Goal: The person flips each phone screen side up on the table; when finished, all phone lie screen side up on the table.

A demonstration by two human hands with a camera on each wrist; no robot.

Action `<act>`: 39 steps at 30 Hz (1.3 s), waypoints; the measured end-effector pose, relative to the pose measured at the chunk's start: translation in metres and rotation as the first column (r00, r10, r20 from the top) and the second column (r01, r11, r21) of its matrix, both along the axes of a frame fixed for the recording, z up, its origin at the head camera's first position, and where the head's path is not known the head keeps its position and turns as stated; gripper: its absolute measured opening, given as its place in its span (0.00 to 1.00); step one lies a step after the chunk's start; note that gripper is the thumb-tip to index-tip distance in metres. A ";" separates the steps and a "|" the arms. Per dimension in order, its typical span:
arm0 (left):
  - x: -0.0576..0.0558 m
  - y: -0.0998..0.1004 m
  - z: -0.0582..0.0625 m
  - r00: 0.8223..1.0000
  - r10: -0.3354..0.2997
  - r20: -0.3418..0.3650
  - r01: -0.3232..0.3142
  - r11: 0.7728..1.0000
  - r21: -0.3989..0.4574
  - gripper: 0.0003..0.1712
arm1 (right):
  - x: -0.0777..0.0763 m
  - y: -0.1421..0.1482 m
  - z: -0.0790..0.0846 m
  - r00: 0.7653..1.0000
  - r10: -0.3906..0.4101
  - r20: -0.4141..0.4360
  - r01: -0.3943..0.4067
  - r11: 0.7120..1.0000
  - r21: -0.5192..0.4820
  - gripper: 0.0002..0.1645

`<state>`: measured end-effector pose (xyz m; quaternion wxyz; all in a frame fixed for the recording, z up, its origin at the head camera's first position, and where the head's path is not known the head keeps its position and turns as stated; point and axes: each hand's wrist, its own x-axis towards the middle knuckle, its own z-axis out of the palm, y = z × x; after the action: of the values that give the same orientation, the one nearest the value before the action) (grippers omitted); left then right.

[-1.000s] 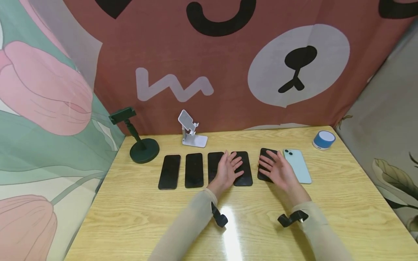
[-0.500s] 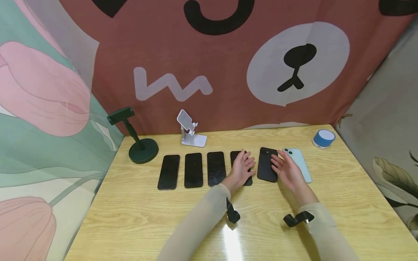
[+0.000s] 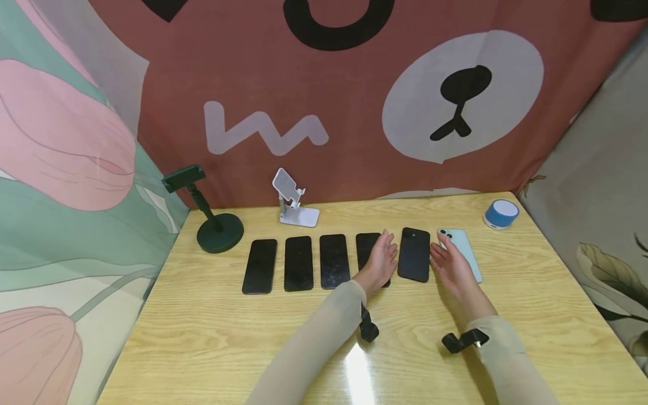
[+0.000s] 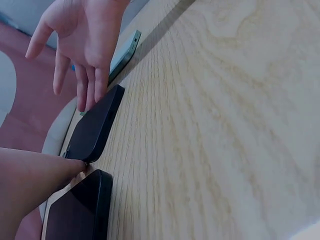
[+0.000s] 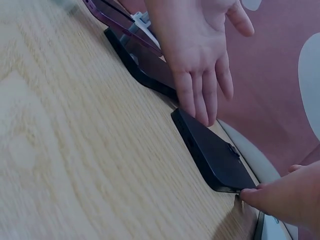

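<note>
A black smartphone (image 3: 414,255) lies back up between my two hands, its camera at the upper left. My left hand (image 3: 378,264) stands on edge at the phone's left side, over part of another dark phone (image 3: 365,245). On the other side, my right hand (image 3: 454,271) is beside the phone's right edge and partly covers a light blue phone (image 3: 468,256). Both hands have fairly straight fingers, with palms facing each other. In the right wrist view, the right fingertips (image 5: 248,195) look to be at or against the black phone's edge. Whether the left fingers touch it I cannot tell.
Further left lie several dark phones (image 3: 298,263) in a row, screens up. A dark green phone stand (image 3: 220,232) and a white folding stand (image 3: 300,216) are behind them. A blue and white round speaker (image 3: 501,214) sits at the back right of the wooden table (image 3: 202,349).
Both hands have shifted right. The left hand has moved from between two dark phones to the black phone's left side; the right hand has uncovered that phone and now stands at its right edge.
</note>
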<state>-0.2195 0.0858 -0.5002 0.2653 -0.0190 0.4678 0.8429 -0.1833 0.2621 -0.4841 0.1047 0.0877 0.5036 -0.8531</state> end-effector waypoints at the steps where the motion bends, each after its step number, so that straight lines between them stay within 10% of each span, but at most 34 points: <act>1: -0.001 0.001 0.000 1.000 -0.001 0.000 0.001 1.000 -0.001 0.44 | 0.000 0.000 0.000 1.000 -0.002 0.010 0.002 1.000 -0.003 0.40; 15: -0.017 -0.001 0.005 0.994 -0.108 0.028 0.110 0.992 -0.069 0.49 | -0.006 -0.009 0.007 0.984 -0.025 0.177 0.011 0.997 0.080 0.47; 39: -0.009 0.000 0.010 0.994 -0.102 0.024 0.104 0.987 -0.119 0.48 | -0.002 -0.007 0.008 0.991 -0.054 0.125 0.057 0.998 -0.016 0.57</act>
<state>-0.2290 0.0862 -0.4897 0.3111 -0.0182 0.5156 0.7981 -0.1850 0.2551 -0.4765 0.1130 0.1539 0.4851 -0.8534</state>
